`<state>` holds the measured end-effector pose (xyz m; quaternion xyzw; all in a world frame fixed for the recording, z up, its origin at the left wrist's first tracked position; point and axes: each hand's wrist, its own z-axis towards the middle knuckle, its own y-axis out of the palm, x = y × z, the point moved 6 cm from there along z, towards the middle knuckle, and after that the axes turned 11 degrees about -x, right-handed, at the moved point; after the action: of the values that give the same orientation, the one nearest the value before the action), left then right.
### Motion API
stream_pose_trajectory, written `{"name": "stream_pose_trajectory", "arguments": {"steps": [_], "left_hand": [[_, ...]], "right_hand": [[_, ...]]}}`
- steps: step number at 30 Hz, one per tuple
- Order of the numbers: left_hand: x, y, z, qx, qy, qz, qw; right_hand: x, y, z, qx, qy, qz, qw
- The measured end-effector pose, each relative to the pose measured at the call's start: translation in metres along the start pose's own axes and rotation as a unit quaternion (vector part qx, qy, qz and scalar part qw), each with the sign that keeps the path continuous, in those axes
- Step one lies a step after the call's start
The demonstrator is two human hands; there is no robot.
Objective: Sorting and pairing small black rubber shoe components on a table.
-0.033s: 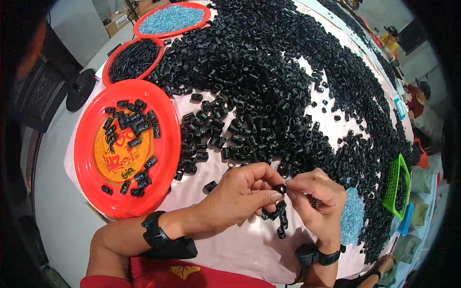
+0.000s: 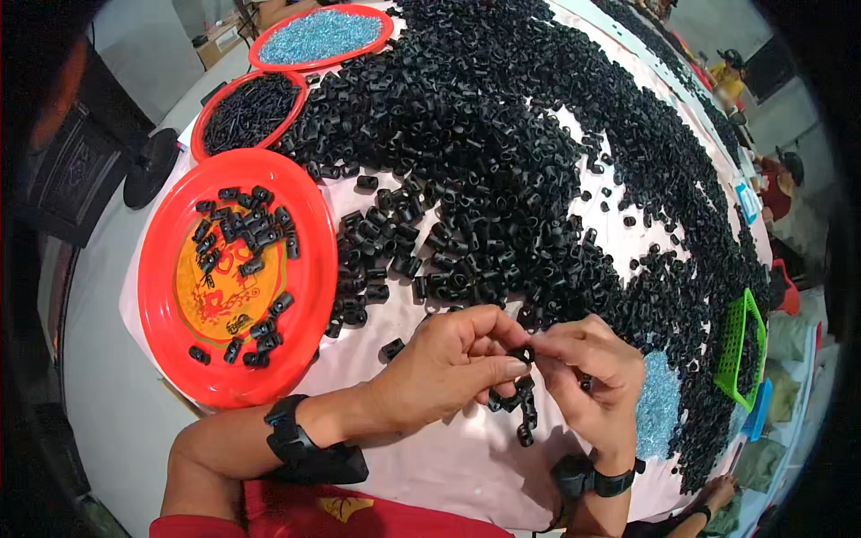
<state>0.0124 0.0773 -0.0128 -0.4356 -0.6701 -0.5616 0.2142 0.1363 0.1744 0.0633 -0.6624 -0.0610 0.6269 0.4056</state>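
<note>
My left hand (image 2: 453, 366) pinches a small black hollow plastic piece (image 2: 522, 355), which looks like a cord-lock barrel, between thumb and forefinger. My right hand (image 2: 592, 377) is closed in a pinch against the same piece; its fingertips hide whatever they hold. Several like black pieces (image 2: 526, 435) lie on the pale cloth just under the hands. A large heap of these black pieces (image 2: 502, 197) spreads ahead. To the left, a red oval tray (image 2: 309, 341) bears a loose group of black pieces on its yellow printed middle.
Further back left, one red tray (image 2: 199, 154) holds thin black parts and another red tray (image 2: 389, 36) small silvery-blue parts. A pile of silvery-blue parts (image 2: 657, 403) lies right of my right hand. At the right edge stands a green basket (image 2: 737, 345). Other people sit at far right.
My right fingertips have shifted slightly left, closer over the black piece in my left hand. My left hand and everything on the table look the same.
</note>
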Motion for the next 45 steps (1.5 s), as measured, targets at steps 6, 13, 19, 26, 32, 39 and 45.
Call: {"name": "stream_pose_trajectory", "arguments": {"steps": [6, 13, 19, 26, 32, 39, 45], "left_hand": [[0.000, 0.000, 0.001, -0.011, 0.005, -0.030, 0.999], [0.024, -0.010, -0.005, 0.058, 0.058, -0.030, 0.996], [0.018, -0.012, -0.004, 0.063, 0.047, -0.016, 0.997], [0.018, -0.012, -0.004, 0.056, 0.075, -0.017, 0.995], [0.013, -0.008, -0.005, 0.066, 0.056, 0.006, 0.996], [0.026, -0.015, -0.009, 0.096, 0.070, 0.007, 0.993], [0.020, -0.012, -0.009, 0.062, 0.047, -0.001, 0.997]], "right_hand": [[-0.007, -0.003, -0.002, -0.001, -0.025, -0.032, 0.999], [0.012, -0.016, -0.008, 0.004, 0.088, -0.091, 0.992], [0.007, 0.003, -0.001, -0.040, 0.038, -0.219, 0.974], [0.006, 0.023, 0.003, -0.027, 0.000, -0.234, 0.972], [0.007, 0.022, 0.002, -0.009, -0.024, -0.222, 0.975], [0.007, 0.033, 0.002, -0.049, -0.027, -0.218, 0.974], [0.001, 0.018, 0.002, 0.006, -0.007, -0.116, 0.993]]}}
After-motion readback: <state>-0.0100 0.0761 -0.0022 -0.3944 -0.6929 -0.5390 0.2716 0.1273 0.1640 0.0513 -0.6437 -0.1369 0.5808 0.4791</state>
